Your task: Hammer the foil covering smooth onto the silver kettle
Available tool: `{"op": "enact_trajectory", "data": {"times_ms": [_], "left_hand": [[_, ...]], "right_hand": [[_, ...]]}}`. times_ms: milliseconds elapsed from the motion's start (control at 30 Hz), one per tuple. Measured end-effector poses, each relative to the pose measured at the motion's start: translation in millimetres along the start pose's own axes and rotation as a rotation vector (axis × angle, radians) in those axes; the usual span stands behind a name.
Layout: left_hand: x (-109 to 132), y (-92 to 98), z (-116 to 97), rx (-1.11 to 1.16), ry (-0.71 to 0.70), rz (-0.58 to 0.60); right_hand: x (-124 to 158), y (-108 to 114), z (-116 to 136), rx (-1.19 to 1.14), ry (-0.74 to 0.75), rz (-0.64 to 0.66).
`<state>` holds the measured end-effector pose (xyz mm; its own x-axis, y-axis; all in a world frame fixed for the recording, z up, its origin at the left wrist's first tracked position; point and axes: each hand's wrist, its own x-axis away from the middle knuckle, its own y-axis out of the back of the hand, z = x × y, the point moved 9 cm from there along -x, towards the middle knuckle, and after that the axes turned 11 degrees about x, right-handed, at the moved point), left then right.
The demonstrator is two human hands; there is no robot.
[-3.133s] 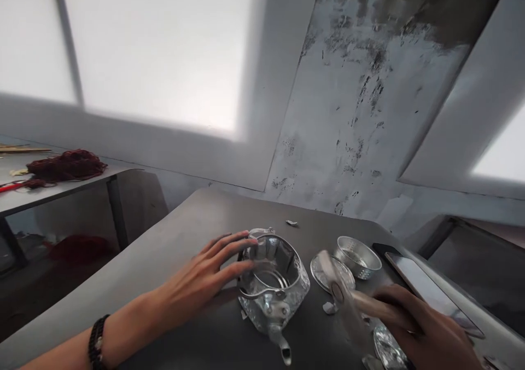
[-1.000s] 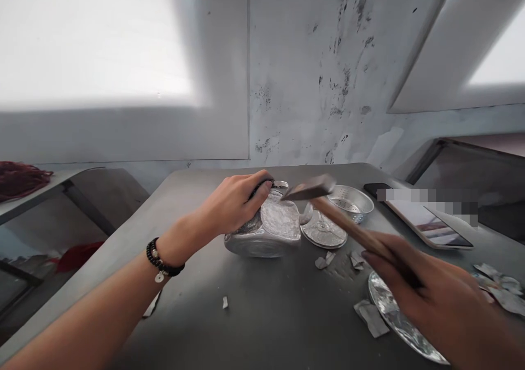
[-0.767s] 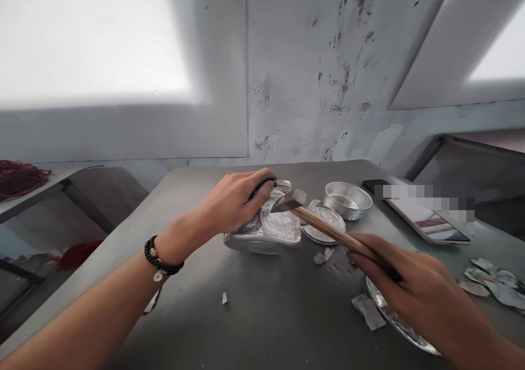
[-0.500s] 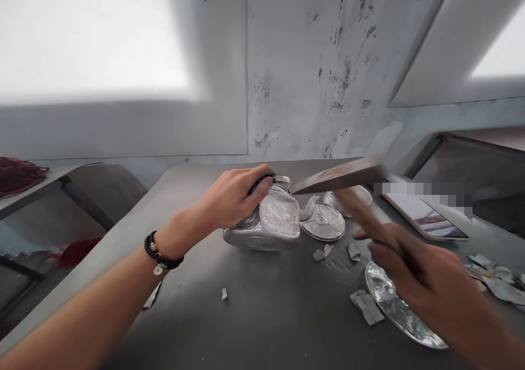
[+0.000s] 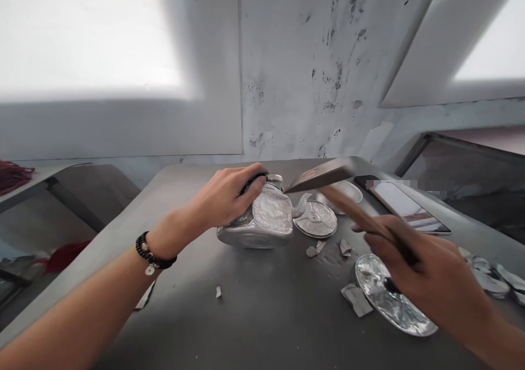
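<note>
A dented silver metal kettle (image 5: 262,222) lies on its side on the grey table (image 5: 246,315). My left hand (image 5: 225,195) grips its top edge and holds it down. My right hand (image 5: 426,277) is closed around the wooden handle of a hammer (image 5: 328,181). The hammer's head is blurred and raised just above and to the right of the kettle, not touching it.
A round silver lid (image 5: 315,218) and a small metal strainer bowl (image 5: 348,190) lie right of the kettle. A flattened disc (image 5: 389,299) and several metal scraps (image 5: 356,299) lie near my right hand. A phone (image 5: 406,206) rests at the far right.
The kettle, upright 3 s ago, lies on its side under my left hand. The hammer struck down onto it, then rose and stays raised now. The view shifted slightly.
</note>
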<state>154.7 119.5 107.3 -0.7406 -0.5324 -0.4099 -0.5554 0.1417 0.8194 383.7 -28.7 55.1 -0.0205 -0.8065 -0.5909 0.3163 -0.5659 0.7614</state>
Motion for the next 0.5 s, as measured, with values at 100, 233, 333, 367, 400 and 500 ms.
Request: {"op": "enact_trajectory", "data": {"times_ms": [100, 233, 333, 367, 400, 500], "left_hand": [[0.0, -1.0, 0.4, -0.009, -0.007, 0.007], [-0.2, -0.6, 1.9, -0.01, -0.001, 0.004], [-0.1, 0.3, 0.6, -0.021, -0.009, -0.004], [0.0, 0.4, -0.4, -0.021, -0.017, -0.003], [0.0, 0.3, -1.4, -0.019, -0.025, -0.003], [-0.3, 0.0, -2.3, -0.016, -0.029, -0.003]], "right_hand": [[-0.7, -2.6, -1.9, -0.005, 0.016, 0.015], [-0.4, -10.3, 9.9, 0.047, 0.156, 0.062], [0.4, -2.9, 5.7, 0.074, 0.112, -0.002], [0.6, -0.7, 2.8, 0.071, 0.083, -0.017], [0.8, -0.2, -0.1, 0.065, 0.055, -0.017], [0.8, -8.2, -4.2, 0.07, 0.038, 0.062]]}}
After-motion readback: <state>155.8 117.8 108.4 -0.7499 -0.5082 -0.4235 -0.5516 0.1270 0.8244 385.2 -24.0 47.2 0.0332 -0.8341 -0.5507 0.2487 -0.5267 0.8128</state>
